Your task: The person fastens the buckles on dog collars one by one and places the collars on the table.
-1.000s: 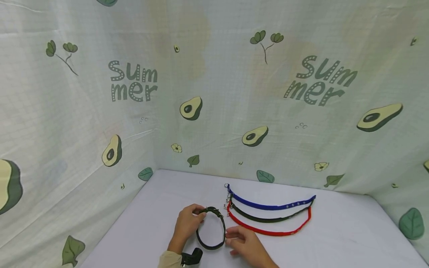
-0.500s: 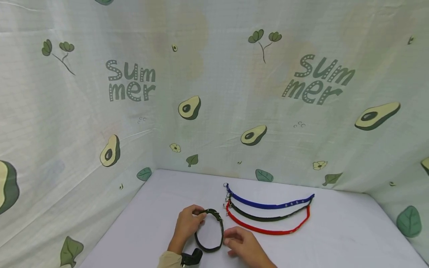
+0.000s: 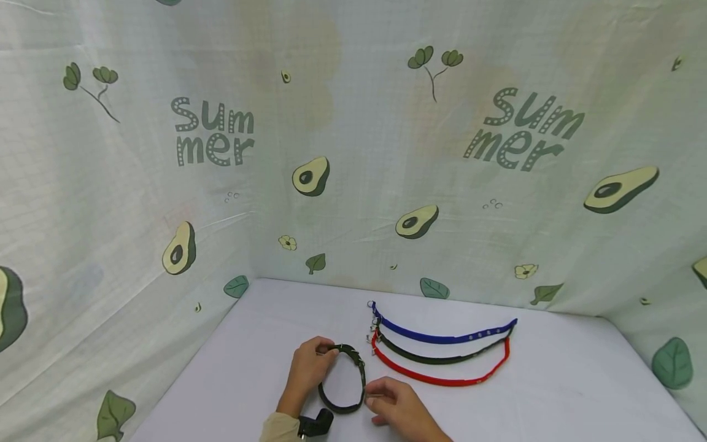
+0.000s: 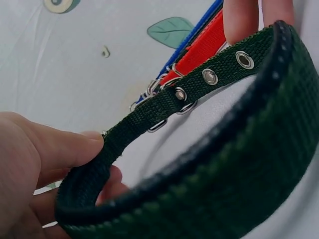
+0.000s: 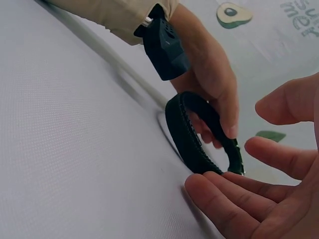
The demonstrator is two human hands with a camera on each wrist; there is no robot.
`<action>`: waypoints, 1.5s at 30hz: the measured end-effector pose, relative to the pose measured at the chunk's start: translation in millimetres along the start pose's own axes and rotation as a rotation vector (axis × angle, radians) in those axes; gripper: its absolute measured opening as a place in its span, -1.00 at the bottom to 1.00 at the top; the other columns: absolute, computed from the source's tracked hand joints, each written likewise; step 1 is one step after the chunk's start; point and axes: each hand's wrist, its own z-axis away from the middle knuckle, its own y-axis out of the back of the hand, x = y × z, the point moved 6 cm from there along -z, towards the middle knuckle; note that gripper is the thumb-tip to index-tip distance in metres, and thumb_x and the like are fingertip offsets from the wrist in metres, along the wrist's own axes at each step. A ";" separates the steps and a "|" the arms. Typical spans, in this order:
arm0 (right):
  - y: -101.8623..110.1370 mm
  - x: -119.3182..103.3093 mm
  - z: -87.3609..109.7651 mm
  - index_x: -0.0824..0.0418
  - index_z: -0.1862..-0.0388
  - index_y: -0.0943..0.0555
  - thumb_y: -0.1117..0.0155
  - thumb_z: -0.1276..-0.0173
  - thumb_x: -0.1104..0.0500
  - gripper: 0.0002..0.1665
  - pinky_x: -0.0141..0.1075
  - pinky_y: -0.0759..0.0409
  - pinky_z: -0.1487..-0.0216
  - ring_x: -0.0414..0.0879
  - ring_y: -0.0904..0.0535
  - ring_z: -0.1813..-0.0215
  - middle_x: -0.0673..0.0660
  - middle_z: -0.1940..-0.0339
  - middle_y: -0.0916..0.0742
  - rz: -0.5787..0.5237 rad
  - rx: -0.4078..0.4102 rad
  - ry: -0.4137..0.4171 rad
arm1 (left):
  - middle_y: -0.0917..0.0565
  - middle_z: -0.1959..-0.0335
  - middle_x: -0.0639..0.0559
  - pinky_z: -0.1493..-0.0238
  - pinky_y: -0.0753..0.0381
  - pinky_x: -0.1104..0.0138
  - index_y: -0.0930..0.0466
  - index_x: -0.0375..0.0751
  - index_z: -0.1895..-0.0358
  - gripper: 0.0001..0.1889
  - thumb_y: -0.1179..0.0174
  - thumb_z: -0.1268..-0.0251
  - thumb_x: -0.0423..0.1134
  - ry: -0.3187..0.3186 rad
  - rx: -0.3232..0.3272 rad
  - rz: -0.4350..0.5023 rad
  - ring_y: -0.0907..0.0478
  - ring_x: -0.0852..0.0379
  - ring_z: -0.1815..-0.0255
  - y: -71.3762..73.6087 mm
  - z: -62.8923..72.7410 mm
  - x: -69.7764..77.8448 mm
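Observation:
My left hand [image 3: 309, 368] pinches a dark green collar [image 3: 342, 410] between thumb and fingers, at the upper left of its buckled loop. Metal eyelets [image 4: 210, 76] and a buckle [image 4: 157, 125] show on the strap in the left wrist view. In the right wrist view, my right hand [image 5: 264, 199] has its fingers loosely extended at the collar's near side. Some fingertips [image 5: 199, 186] appear to touch the band, while the thumb stands away from it. Whether the loop's lower edge rests on the table cannot be told.
Right of the loop, a blue collar [image 3: 431, 337], another dark green collar [image 3: 436, 360] and a red collar [image 3: 447, 382] lie unfastened in curved rows on the white table [image 3: 563, 380]. Behind stands a printed cloth [image 3: 353, 184]. A black device [image 3: 316, 425] sits on the left wrist.
The buckled loop has shifted slightly left, with the right fingertips staying beside it. The left hand keeps its pinch, and the three other collars lie as before. The head view has drifted a little.

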 end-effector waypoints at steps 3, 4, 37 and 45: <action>-1.5 0.0 -0.2 0.40 -0.07 -0.60 -0.28 -0.43 0.18 -0.64 -0.12 -0.70 0.12 0.02 -0.66 0.08 0.16 0.05 -0.72 0.004 -0.001 -0.006 | -0.69 0.33 0.04 0.22 -0.57 0.15 -0.73 -0.22 0.15 -0.81 -0.39 -0.19 -0.26 0.014 -0.008 -0.016 -0.59 0.10 0.27 0.8 0.2 -0.5; -1.8 0.1 -0.3 0.40 -0.08 -0.60 -0.28 -0.43 0.17 -0.64 -0.12 -0.70 0.12 0.02 -0.66 0.07 0.16 0.05 -0.72 0.006 -0.003 -0.006 | -0.70 0.31 0.02 0.20 -0.58 0.13 -0.73 -0.23 0.13 -0.80 -0.38 -0.20 -0.25 0.018 -0.012 -0.018 -0.61 0.07 0.25 0.9 0.2 -0.6; 22.0 -14.1 6.3 0.38 -0.04 -0.60 -0.26 -0.45 0.14 -0.66 -0.21 -0.69 0.25 0.02 -0.68 0.17 0.18 0.12 -0.74 0.107 0.064 0.081 | -0.70 0.20 0.00 0.05 -0.57 0.06 -0.71 -0.21 0.08 -0.81 -0.25 -0.38 -0.19 0.077 0.013 0.020 -0.60 0.02 0.11 3.8 -4.5 3.0; 60.8 -20.5 16.8 0.38 -0.05 -0.60 -0.27 -0.46 0.11 -0.64 -0.24 -0.68 0.33 -0.01 -0.68 0.22 0.17 0.20 -0.74 0.193 0.185 0.097 | -0.68 0.28 0.09 0.14 -0.57 0.14 -0.72 -0.17 0.12 -0.84 -0.25 -0.40 -0.19 0.000 0.040 0.018 -0.58 0.13 0.20 -7.4 -2.3 27.6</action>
